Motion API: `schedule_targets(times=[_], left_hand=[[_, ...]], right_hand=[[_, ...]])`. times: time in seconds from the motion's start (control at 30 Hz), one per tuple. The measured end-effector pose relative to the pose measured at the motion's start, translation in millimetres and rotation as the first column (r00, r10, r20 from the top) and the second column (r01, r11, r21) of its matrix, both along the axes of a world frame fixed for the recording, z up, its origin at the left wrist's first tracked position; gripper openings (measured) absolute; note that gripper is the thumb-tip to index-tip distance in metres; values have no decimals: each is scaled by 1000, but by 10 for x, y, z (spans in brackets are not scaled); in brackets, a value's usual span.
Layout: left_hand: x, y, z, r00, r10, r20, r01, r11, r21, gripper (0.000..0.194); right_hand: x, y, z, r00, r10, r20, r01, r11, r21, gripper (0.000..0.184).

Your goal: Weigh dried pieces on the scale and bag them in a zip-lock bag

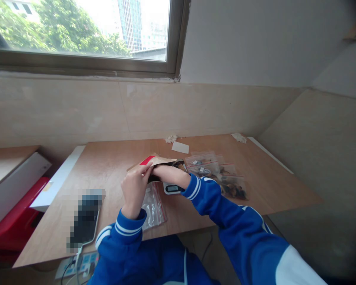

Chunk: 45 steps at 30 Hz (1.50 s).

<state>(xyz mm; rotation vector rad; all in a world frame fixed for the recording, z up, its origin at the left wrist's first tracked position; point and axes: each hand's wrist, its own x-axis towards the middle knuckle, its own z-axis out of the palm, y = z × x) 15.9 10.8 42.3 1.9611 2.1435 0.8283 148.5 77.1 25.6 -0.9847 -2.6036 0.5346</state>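
Nearest: a dark flat device [87, 221], well left of the scale [172, 189]; clear bags [152, 209] lay just left and on the near side of it. Beyond these, the left hand [133, 192] was clamped on the paper bag [163, 159] by its rim. The right hand [161, 172] reached into the mouth; fingers hidden, so could not tell whether apart or together. Step in hand, as judged: reaching inside; any draw-out called for a mouth kept wide. Paper bag lay at the left fingertips, around the right hand, above the scale's left side. Filled bags [233, 187] lay right of the scale on the bench [273, 190]; farther off, a white card [180, 147].
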Motion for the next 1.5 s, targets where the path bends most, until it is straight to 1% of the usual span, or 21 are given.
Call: schedule_targets(times=[0.07,0.1,0.17,0.23,0.3,0.37,0.43,0.5,0.6,0.67,0.77,0.9,0.97,1.0,1.07,1.1,1.2,1.27,1.37,1.43,1.5], left_hand=[[20,11,56,1000,10,-16,-10,1000,13,29],[27,24,80,1000,15,-14,-15,999,29,28],[28,68,120,1000,16,1,-16,998,64,27],[9,144,151,1000,22,19,-24,996,89,26],[-29,251,176,998,38,45,-42,993,106,27],[-82,378,195,995,70,73,-79,989,127,28],[-144,500,205,990,98,102,-114,979,169,30],[-207,591,199,986,99,134,-128,966,224,32],[-285,638,161,979,97,178,-148,941,305,36],[-318,616,127,972,111,208,-182,915,361,39],[-345,534,95,966,105,238,-207,862,462,38],[-347,359,56,970,76,231,-202,778,595,35],[-339,241,-40,972,76,225,-206,741,639,32],[-332,176,-122,972,72,224,-205,731,652,30],[-314,39,-357,974,39,224,-180,736,652,23],[-301,-29,-501,975,-3,223,-141,767,625,20],[-248,-220,-951,958,-110,264,-11,907,420,19],[-208,-324,-1197,949,-125,290,51,967,251,19],[-155,-426,-1427,949,-153,275,133,987,89,20],[-122,-454,-1500,959,-163,230,166,986,5,22],[-80,-454,-1527,977,-163,141,174,982,-77,26]], right_hand=[[181,-170,182,996,-67,52,66,998,22,30],[271,-243,276,994,-106,15,106,994,15,31],[451,-358,421,970,-176,-165,172,984,-37,27],[622,-430,444,883,-257,-394,218,966,-141,16],[768,-464,306,746,-360,-560,265,932,-246,9],[873,-467,38,651,-450,-612,333,893,-302,9],[935,-443,-281,660,-506,-556,414,862,-293,6],[965,-393,-571,720,-526,-452,464,850,-250,10],[975,-280,-857,784,-536,-315,499,844,-193,17],[968,-193,-948,796,-551,-249,527,835,-161,18],[945,-84,-995,803,-567,-184,555,824,-114,14],[940,-56,-980,787,-568,-239,566,820,-87,19],[970,-114,-945,756,-578,-308,579,810,-97,21],[992,-162,-923,734,-584,-347,589,801,-103,20],[1036,-292,-878,679,-601,-421,620,777,-111,19],[1053,-370,-861,650,-611,-453,638,762,-113,19],[1063,-619,-857,592,-630,-502,670,731,-127,22],[1036,-772,-896,586,-634,-505,663,733,-152,23],[978,-959,-982,562,-648,-514,661,725,-192,23],[946,-1062,-1035,530,-665,-526,673,707,-216,22],[920,-1161,-1080,513,-682,-522,674,696,-247,22]])
